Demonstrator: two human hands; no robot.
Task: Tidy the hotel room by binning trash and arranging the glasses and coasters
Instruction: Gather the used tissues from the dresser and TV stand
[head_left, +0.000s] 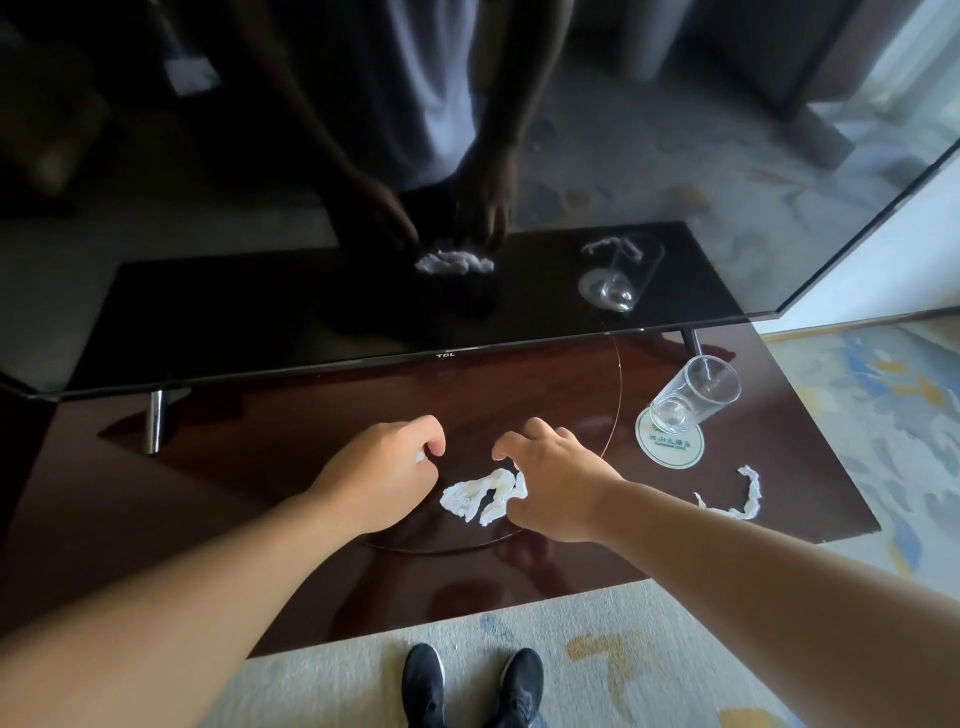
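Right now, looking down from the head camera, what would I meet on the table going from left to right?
left hand → crumpled tissue → right hand → coaster → twisted tissue strip

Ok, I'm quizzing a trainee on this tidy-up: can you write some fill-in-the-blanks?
The glass stands on a round ___.
The twisted tissue strip lies ___ of the right hand.
The left hand pinches a tissue scrap; the crumpled tissue lies between both ___.
Two black ___ stand on the carpet.
Missing: coaster, right, hands, shoes.
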